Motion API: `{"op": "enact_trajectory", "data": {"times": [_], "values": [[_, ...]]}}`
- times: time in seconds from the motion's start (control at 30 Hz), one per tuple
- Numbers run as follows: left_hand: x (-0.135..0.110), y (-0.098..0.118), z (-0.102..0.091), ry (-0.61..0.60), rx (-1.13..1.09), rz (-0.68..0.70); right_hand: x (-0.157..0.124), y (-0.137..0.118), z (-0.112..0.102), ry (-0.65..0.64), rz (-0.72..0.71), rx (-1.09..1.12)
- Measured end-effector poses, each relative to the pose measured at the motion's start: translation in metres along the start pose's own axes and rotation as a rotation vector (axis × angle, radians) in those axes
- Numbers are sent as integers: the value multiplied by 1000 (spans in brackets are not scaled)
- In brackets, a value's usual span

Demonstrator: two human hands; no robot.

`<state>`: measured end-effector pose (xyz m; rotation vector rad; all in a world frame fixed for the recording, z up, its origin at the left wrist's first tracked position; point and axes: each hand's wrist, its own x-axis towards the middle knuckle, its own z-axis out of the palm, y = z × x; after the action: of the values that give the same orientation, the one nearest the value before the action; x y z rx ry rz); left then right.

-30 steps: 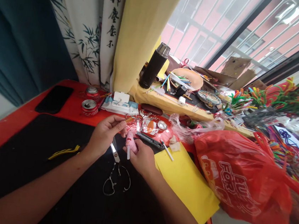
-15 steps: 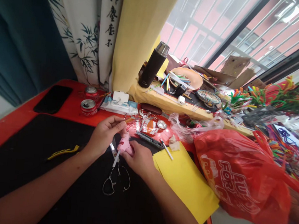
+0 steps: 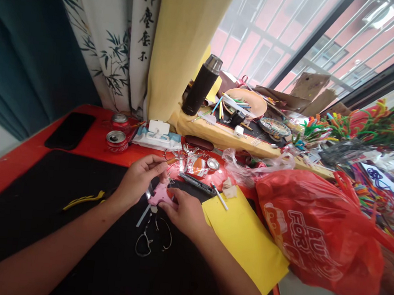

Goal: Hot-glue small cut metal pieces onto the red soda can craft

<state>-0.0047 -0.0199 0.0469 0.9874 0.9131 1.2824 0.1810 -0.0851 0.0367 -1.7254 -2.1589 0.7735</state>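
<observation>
A red surface (image 3: 29, 155) is partly covered by a black mat (image 3: 110, 270). Above the mat, a pink glue gun (image 3: 160, 194) is gripped by the right hand (image 3: 185, 209); its translucent stick (image 3: 143, 216) is angled down beside the scissors (image 3: 154, 209). A small brown piece (image 3: 171, 161) is pinched between the fingertips of the left hand (image 3: 139, 179). Yellow sheets (image 3: 247, 239) (partly overlapped) are located at right, next to a red bag (image 3: 318, 230). On the sill, a black flask (image 3: 201, 89) is placed before a barred window (image 3: 258, 36), flanked by a yellow curtain (image 3: 187, 43).
</observation>
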Motion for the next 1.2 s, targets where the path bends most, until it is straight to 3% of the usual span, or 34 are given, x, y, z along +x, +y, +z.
{"op": "enact_trajectory", "data": {"times": [0.47,0.73,0.97,1.2], "values": [[-6,-1,7,-81,16,-85,-8,15,1,171,54,222],[-8,-9,10,-129,30,-117,-5,22,11,198,69,275],[-10,-11,12,-132,43,-174,-1,22,21,210,-51,195],[-10,-10,11,-145,44,-178,-3,24,17,253,-93,187]]}}
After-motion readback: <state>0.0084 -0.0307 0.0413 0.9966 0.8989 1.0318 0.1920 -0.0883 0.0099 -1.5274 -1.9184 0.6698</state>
